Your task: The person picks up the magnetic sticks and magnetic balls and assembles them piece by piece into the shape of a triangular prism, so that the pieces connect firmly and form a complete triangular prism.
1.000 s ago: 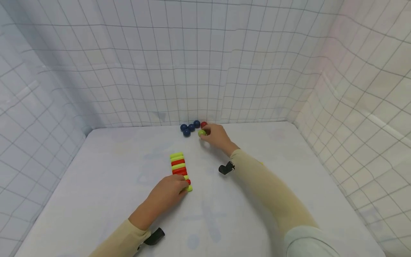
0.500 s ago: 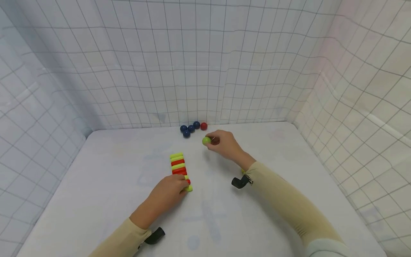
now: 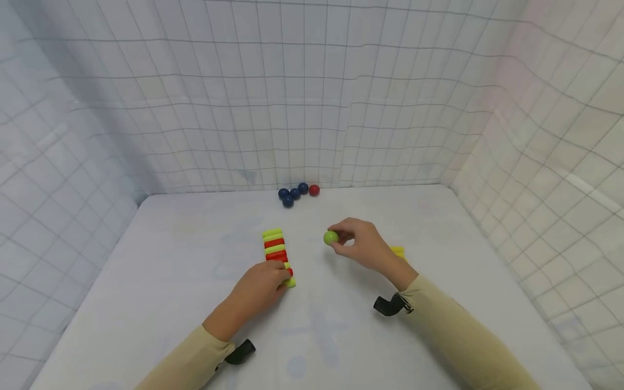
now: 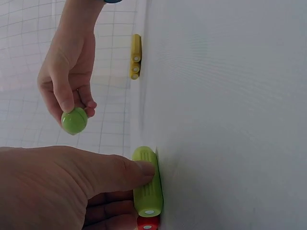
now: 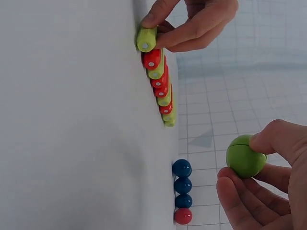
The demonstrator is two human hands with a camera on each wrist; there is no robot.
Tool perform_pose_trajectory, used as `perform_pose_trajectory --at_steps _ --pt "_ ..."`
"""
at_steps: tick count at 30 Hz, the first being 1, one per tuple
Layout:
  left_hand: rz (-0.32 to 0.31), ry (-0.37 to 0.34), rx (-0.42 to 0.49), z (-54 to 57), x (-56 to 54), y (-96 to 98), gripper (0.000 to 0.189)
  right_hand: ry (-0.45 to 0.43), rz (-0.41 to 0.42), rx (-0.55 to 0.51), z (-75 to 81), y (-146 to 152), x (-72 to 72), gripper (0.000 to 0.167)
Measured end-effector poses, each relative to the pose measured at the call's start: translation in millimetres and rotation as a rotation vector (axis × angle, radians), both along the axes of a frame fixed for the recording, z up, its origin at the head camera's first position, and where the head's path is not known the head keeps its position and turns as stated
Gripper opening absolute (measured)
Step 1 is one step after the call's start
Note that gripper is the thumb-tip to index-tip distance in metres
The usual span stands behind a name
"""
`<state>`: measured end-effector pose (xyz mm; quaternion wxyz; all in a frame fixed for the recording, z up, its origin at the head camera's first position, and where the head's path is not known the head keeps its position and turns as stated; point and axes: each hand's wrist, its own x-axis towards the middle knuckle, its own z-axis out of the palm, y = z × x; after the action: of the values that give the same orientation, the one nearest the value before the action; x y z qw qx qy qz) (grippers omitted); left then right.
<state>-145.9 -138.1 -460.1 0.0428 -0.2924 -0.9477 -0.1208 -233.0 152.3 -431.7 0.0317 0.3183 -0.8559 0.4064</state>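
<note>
In the head view my right hand (image 3: 363,244) pinches a glossy green ball (image 3: 331,238) between thumb and fingertips, held above the table; the right wrist view shows a seam line round this ball (image 5: 245,156). My left hand (image 3: 260,284) is at the near end of a row of short green and red rods (image 3: 274,245) lying side by side. In the left wrist view its thumb lies on the nearest green rod (image 4: 147,182), with the fingers curled over the row beyond. Pale round spots mark the rod ends. The left hand hides part of the row.
Several dark blue balls (image 3: 288,201) and one red ball (image 3: 314,190) sit at the table's back edge. Yellow rods (image 3: 398,252) lie right of the row, partly behind the right wrist. Grid-patterned white sheets (image 3: 312,108) enclose the white table (image 3: 195,244).
My right hand has drawn the green ball away from the red and blue balls, towards me and to the right. More of the yellow rods shows. The left hand stays on the row.
</note>
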Motion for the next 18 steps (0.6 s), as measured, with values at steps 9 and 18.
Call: perform_pose_trajectory --at_steps 9,18 --pt "-0.01 0.008 0.01 -1.1 0.4 0.7 0.02 0.017 0.053 0.062 -3.0 6 18.6 0.03" --pt "-0.005 0.026 0.018 -0.7 0.3 1.2 0.02 -0.063 0.093 0.129 -19.3 7 29.6 0.031"
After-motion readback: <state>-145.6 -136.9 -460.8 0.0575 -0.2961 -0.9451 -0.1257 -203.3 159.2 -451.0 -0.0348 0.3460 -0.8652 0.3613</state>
